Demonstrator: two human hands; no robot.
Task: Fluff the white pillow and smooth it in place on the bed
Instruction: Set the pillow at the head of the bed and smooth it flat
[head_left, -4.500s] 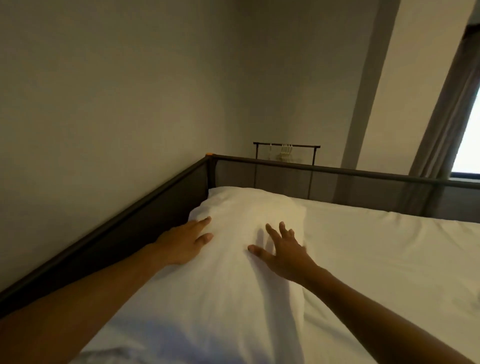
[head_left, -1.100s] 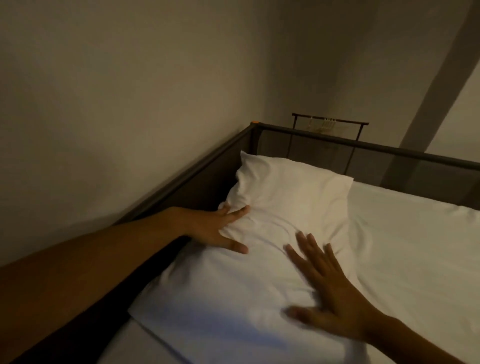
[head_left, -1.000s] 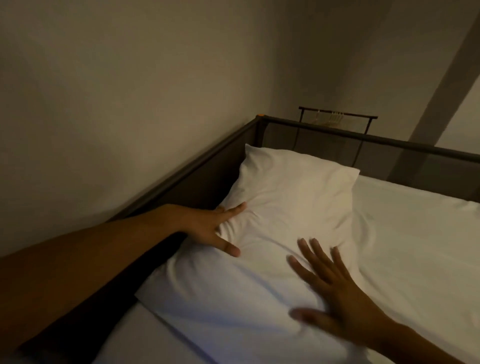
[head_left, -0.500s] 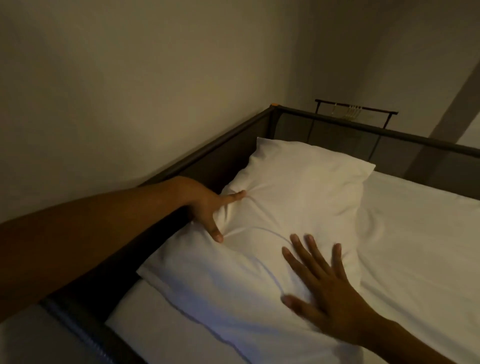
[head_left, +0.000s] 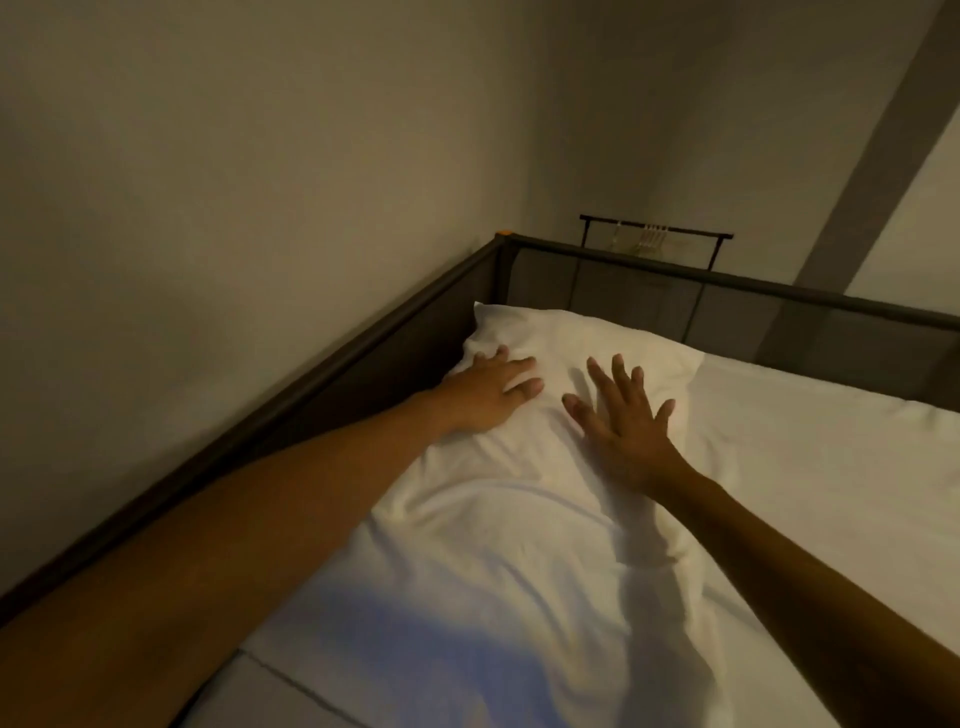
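Pressing 2 flat hands on the pillow

Filling the scene, the bed (head_left: 831, 467) has a white sheet and a dark frame (head_left: 322, 374) along the left wall. The white pillow (head_left: 519, 519) lies lengthwise in the far left corner beside that frame. The left hand (head_left: 485, 392) rests palm down near its far end, fingers loosely extended; the right hand (head_left: 623, 421) lies flat beside it, fingers spread.

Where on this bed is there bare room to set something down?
Bare sheet lies right of the white pillow, running to the far rail. A smaller patch sits at the near left corner. The far left corner is crowded: pillow, left hand and right hand.
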